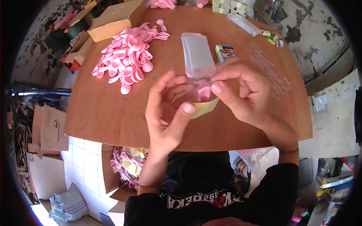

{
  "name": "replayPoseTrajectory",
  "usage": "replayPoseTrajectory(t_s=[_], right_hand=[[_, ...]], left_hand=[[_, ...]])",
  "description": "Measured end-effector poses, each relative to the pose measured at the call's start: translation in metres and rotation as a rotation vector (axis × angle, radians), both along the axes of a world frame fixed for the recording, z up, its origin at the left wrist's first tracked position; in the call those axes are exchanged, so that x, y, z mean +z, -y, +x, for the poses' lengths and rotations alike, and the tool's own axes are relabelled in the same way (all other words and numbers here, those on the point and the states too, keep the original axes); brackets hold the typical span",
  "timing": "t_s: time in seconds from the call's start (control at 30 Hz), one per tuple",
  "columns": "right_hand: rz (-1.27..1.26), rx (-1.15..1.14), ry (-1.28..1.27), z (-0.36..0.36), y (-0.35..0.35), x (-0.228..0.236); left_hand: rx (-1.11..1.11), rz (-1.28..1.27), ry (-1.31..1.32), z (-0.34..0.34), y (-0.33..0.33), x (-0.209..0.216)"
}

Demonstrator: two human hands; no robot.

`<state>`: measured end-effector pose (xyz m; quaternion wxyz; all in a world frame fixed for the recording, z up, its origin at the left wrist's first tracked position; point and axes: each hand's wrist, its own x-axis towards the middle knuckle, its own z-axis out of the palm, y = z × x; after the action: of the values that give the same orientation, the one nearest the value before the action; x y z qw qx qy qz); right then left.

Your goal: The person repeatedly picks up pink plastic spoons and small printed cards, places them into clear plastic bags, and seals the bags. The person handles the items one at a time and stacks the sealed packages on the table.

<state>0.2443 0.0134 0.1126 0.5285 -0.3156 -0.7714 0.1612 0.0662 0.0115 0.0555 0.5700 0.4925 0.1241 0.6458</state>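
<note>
Over the middle of the table, my left hand curls its fingers and thumb around the near side of a small clear plastic bag. A pink piece, likely part of a spoon, shows in or behind that bag. My right hand pinches the bag's other edge between thumb and forefinger. Just below the bag, a pale yellow paper piece shows between my hands; I cannot tell whether it is held or lies on the table. Beyond them lies a stack of clear plastic bags, with a small printed box beside it.
A heap of pink measuring spoons covers the table's far left, near a cardboard box. Small boxes stand at the far edge. Below the front edge, an open carton holds packed pieces. Another person sits at far left.
</note>
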Motion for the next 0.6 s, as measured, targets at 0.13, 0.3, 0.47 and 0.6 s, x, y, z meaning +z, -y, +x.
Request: replayPoseTrajectory(t_s=[0.13,0.3,0.47,0.6], right_hand=[[-0.199,0.076,0.011,-0.003,-0.007,-0.003],[-0.508,0.051,-0.175,-0.003,-0.001,-0.007],[-0.744,0.135,-0.225,0.008,-0.002,-0.027],[-0.769,0.138,-0.241,0.005,0.005,-0.026]], left_hand=[[-0.001,0.127,-0.343,-0.001,-0.011,-0.007],[0.042,-0.016,-0.362,0.001,-0.010,-0.012],[-0.006,-0.103,-0.298,0.001,-0.007,-0.012],[0.009,-0.154,-0.230,-0.006,-0.006,-0.012]])
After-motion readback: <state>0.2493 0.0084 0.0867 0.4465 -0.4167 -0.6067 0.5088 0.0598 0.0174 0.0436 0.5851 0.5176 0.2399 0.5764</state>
